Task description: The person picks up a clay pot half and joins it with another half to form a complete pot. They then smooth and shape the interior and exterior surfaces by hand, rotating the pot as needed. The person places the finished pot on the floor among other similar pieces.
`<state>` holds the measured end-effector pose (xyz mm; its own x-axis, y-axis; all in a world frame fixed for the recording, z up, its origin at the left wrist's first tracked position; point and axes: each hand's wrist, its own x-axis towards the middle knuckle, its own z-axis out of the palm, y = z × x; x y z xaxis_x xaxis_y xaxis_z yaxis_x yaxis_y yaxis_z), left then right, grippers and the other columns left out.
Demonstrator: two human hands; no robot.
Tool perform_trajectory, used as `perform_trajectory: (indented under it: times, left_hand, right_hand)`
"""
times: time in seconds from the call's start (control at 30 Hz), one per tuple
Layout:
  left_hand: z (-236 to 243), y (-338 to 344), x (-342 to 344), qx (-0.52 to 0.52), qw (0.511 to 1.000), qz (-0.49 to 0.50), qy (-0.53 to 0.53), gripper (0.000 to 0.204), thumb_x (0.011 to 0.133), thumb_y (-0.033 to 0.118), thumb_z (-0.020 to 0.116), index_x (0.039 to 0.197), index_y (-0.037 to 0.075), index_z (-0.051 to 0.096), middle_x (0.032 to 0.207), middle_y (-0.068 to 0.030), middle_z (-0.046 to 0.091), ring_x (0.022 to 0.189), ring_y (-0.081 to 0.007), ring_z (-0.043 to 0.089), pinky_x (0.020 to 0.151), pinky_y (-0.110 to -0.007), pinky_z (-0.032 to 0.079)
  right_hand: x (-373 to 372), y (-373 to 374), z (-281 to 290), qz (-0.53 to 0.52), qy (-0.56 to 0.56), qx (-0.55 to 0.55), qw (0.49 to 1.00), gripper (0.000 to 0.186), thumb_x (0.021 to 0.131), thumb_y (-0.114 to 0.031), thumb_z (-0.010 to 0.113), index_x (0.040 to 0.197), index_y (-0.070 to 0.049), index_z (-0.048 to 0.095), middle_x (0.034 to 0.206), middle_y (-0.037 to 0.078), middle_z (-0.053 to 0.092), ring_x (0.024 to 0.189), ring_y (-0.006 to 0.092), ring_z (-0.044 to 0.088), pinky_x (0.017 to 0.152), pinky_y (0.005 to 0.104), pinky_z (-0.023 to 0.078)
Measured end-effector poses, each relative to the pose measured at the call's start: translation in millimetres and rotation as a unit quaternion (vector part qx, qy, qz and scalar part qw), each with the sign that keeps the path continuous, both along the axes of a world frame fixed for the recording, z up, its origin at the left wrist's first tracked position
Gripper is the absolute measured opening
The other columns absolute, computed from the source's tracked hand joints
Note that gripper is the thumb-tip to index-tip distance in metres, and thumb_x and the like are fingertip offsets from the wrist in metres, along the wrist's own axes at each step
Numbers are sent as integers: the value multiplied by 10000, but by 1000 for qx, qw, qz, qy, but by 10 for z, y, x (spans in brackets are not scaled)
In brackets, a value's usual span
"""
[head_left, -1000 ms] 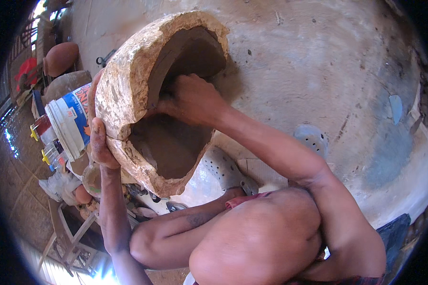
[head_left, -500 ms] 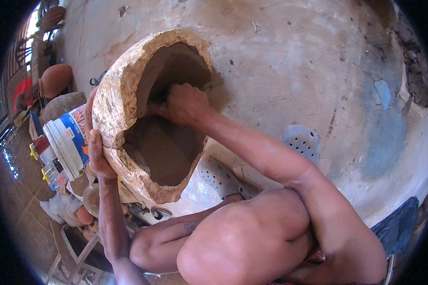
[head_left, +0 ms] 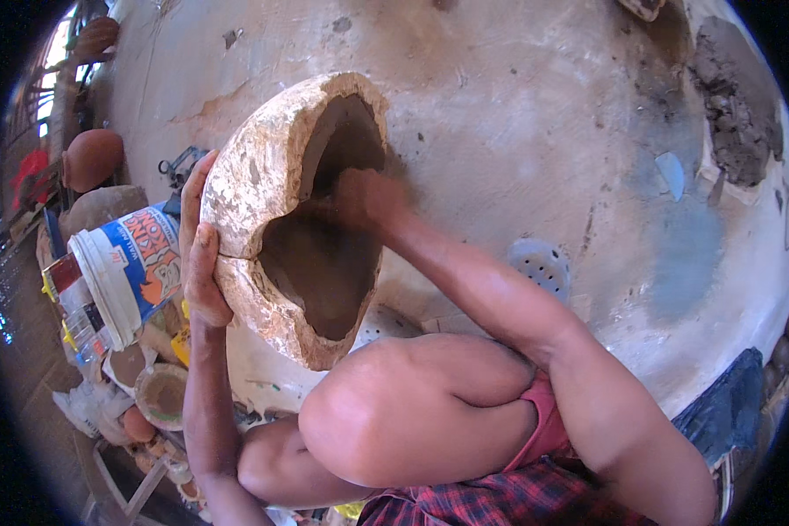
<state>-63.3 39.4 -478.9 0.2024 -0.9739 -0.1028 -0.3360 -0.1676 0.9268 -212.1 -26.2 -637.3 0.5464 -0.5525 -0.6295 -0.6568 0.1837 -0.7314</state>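
Note:
A thick-walled, cream-coloured plaster mould point(head_left: 252, 167) with a rough, flaking outside stands tilted on the floor, its opening toward the right. A seam runs across its wall, and brown clay point(head_left: 316, 263) lines the inside. My left hand point(head_left: 203, 276) is wrapped against the outer left wall, fingers spread along it, holding the mould steady. Through the opening reaches my right hand point(head_left: 368, 200), its fingers curled into a fist close to the clay lining. The fingertips are hidden, so whatever they may hold does not show.
Left of the mould sit a white and blue bucket point(head_left: 118, 272), a round brown pot point(head_left: 94, 160) and a small bowl point(head_left: 162, 394). My knee point(head_left: 368, 412) is close below the mould, beside a grey perforated clog point(head_left: 539, 266). Dark clay point(head_left: 735, 114) lies at the far right.
The mould has turned, so its opening looks narrower and more of its outer wall shows. My left hand has moved with it; my right hand stays inside the opening. The view has shifted slightly.

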Motion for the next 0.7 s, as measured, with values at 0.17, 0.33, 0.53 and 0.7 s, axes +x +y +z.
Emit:
perform_trajectory:
  times: [0.17,0.33,0.53,0.7]
  left_hand:
    - [-44,23,44,0,998,3,68,819,957,417,512,1593,-68,336,1601,-228,425,1510,-300,401,1271,-414,243]
    - [15,15,66,12,999,-37,-8,831,980,465,474,1608,-57,324,1627,-225,392,1538,-319,351,1280,-448,222]
    - [-40,26,38,4,999,7,40,855,908,453,536,1561,-80,388,1576,-244,444,1492,-311,415,1266,-412,230]
    - [-36,26,96,-1,1000,-7,4,869,893,458,538,1552,-90,395,1586,-250,432,1499,-318,405,1265,-419,224]
  right_hand:
    - [-35,38,-42,-8,-9,-14,1000,892,808,-810,682,1021,50,787,1060,307,752,1034,447,745,866,520,602]
    - [-62,11,-85,-21,29,-24,999,797,863,-736,701,957,52,786,988,306,753,954,457,752,817,528,603]
    - [-51,121,-382,-35,23,-16,999,803,817,-741,743,936,52,780,940,288,757,906,435,758,798,515,598]
    - [-83,109,-611,-39,26,-19,999,947,729,-847,744,980,65,791,1047,293,765,1023,429,756,879,516,598]
